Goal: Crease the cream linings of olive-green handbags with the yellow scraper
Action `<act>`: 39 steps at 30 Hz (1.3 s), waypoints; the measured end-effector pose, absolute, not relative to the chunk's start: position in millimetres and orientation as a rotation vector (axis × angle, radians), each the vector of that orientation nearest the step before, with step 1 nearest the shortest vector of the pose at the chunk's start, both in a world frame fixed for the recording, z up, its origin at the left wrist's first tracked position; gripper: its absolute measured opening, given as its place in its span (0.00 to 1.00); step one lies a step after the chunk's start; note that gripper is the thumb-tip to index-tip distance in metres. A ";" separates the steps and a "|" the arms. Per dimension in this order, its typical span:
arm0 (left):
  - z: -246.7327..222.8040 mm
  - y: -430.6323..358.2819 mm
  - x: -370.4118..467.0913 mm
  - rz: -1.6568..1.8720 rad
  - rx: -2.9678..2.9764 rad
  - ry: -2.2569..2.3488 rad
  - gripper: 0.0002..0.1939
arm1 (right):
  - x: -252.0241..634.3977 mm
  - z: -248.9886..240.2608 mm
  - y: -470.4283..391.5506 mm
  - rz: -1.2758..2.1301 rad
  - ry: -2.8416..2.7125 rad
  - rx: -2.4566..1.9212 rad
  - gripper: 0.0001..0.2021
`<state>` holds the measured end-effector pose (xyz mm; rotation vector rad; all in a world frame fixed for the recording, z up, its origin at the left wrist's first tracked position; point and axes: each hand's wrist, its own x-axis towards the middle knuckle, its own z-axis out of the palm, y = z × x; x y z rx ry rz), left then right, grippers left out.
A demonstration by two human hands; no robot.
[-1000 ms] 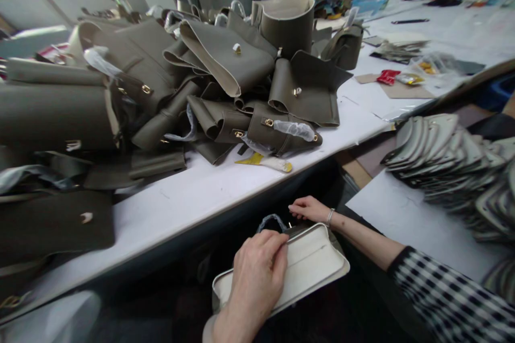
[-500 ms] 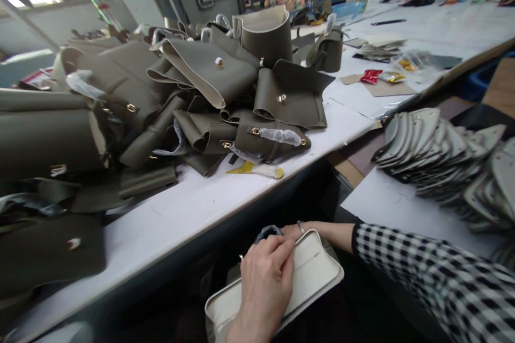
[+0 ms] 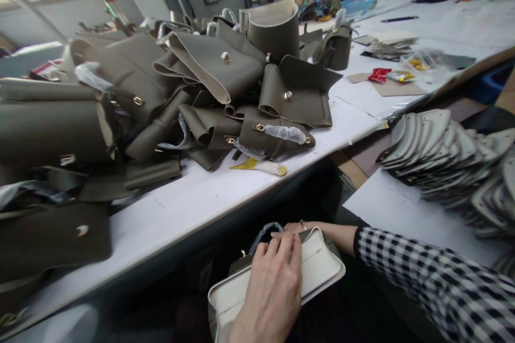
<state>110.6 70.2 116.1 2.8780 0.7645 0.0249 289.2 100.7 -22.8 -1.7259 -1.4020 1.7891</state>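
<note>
One bag [image 3: 322, 262] slants lengthwise away rightward beneath my left hand [image 3: 277, 278], fingers [image 3: 286, 246] side by side, right hand [image 3: 295, 226] beyond; whether either grips, I cannot tell.

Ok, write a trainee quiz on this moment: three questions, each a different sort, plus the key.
1. True or false: the left hand lies across the pale panel.
2. Which colour is the small packet just left of the silver-gold packet: A, blue; B, red; C, green?
3. In your own words: what pattern is on the sleeve?

Key: 1, true; 2, B; 3, black-and-white check.
</note>
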 end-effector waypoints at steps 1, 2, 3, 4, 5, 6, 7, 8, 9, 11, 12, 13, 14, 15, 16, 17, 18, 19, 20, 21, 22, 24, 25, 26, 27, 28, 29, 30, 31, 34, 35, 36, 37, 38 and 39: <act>118.2 69.7 111.0 -0.003 2.866 0.770 0.27 | 292.9 -15.8 107.1 1.772 -1.419 -1.777 0.14; 120.0 69.1 111.2 -0.020 2.848 0.775 0.26 | 296.4 -6.5 114.0 1.739 -1.429 -1.825 0.15; 121.5 68.7 111.4 -0.026 2.828 0.777 0.26 | 299.0 5.0 120.8 1.693 -1.433 -1.860 0.17; 122.8 68.3 111.5 -0.021 2.809 0.781 0.25 | 299.9 18.2 127.0 1.638 -1.435 -1.879 0.18; 123.7 68.1 111.5 -0.010 2.791 0.789 0.23 | 298.7 32.2 131.9 1.589 -1.437 -1.881 0.20; 124.4 67.9 111.6 0.004 2.777 0.798 0.21 | 295.1 46.1 135.1 1.554 -1.444 -1.871 0.22; 124.9 67.8 111.7 0.022 2.767 0.810 0.19 | 289.4 59.0 136.6 1.539 -1.461 -1.853 0.23; 125.3 67.6 111.7 0.041 2.758 0.821 0.17 | 282.1 69.9 136.3 1.539 -1.488 -1.836 0.24; 125.8 67.3 111.5 0.067 2.750 0.832 0.16 | 273.9 78.3 134.7 1.546 -1.523 -1.824 0.24; 127.3 65.9 109.5 0.129 2.719 0.851 0.15 | 258.5 86.6 129.5 1.554 -1.598 -1.836 0.24; 128.7 65.0 107.3 0.160 2.691 0.856 0.15 | 252.4 87.0 126.9 1.552 -1.634 -1.858 0.26; 130.4 64.2 103.7 0.189 2.653 0.858 0.15 | 248.0 85.7 124.8 1.547 -1.669 -1.886 0.27; 132.2 63.9 98.6 0.215 2.603 0.863 0.14 | 245.1 83.3 123.2 1.542 -1.709 -1.910 0.29; 133.8 64.5 91.6 0.250 2.541 0.878 0.13 | 243.6 80.4 122.3 1.540 -1.756 -1.923 0.30; 134.7 66.5 82.5 0.301 2.466 0.902 0.12 | 242.9 77.6 121.9 1.542 -1.811 -1.923 0.30; 134.4 70.1 71.3 0.374 2.373 0.942 0.12 | 242.9 75.2 121.9 1.548 -1.869 -1.910 0.30; 132.5 75.2 58.2 0.460 2.262 0.998 0.12 | 243.1 73.4 122.0 1.557 -1.924 -1.891 0.31; 128.6 81.7 43.6 0.545 2.134 1.064 0.13 | 243.2 72.3 122.2 1.567 -1.974 -1.871 0.31; 122.5 89.0 28.4 0.616 1.988 1.137 0.13 | 243.3 71.9 122.3 1.578 -2.020 -1.851 0.31; 114.2 96.4 13.4 0.642 1.831 1.207 0.13 | 243.2 72.2 122.1 1.590 -2.062 -1.828 0.32; 104.1 103.2 -0.2 0.618 1.668 1.284 0.14 | 242.9 73.1 121.8 1.597 -2.104 -1.802 0.31; 80.6 112.1 -20.4 0.495 1.318 1.360 0.18 | 241.9 76.3 120.6 1.595 -2.186 -1.748 0.31; 68.7 113.6 -25.9 0.442 1.214 1.359 0.19 | 241.2 78.6 119.9 1.586 -2.221 -1.727 0.31; 57.6 113.4 -28.3 0.396 1.120 1.339 0.21 | 240.4 81.2 119.2 1.574 -2.251 -1.712 0.31; 47.8 111.9 -28.0 0.363 1.046 1.307 0.23 | 239.5 84.0 118.6 1.562 -2.278 -1.701 0.31; 39.3 109.6 -25.8 0.344 0.982 1.274 0.25 | 238.6 86.9 118.2 1.555 -2.304 -1.687 0.32; 32.2 107.2 -22.4 0.332 0.909 1.244 0.28 | 237.7 89.8 117.8 1.550 -2.332 -1.666 0.31; 26.2 105.0 -18.4 0.327 0.837 1.220 0.31 | 236.8 92.4 117.5 1.548 -2.360 -1.642 0.31; 21.0 103.5 -14.5 0.331 0.773 1.205 0.35 | 236.0 94.6 117.3 1.549 -2.386 -1.615 0.30; 8.1 103.0 -5.8 0.370 0.637 1.194 0.43 | 234.7 97.3 116.1 1.535 -2.457 -1.551 0.28; 4.3 103.8 -4.0 0.382 0.607 1.192 0.44 | 234.5 96.9 115.6 1.513 -2.475 -1.542 0.28; 1.1 104.7 -2.5 0.389 0.580 1.189 0.44 | 234.4 96.1 115.3 1.483 -2.494 -1.535 0.28; -1.6 105.5 -1.3 0.389 0.555 1.185 0.43 | 234.1 95.1 115.0 1.445 -2.514 -1.526 0.28; -3.4 106.1 -0.4 0.385 0.533 1.179 0.41 | 233.7 94.1 115.0 1.406 -2.536 -1.515 0.27; -4.4 106.5 0.3 0.381 0.512 1.171 0.40 | 233.1 93.3 115.1 1.374 -2.559 -1.499 0.26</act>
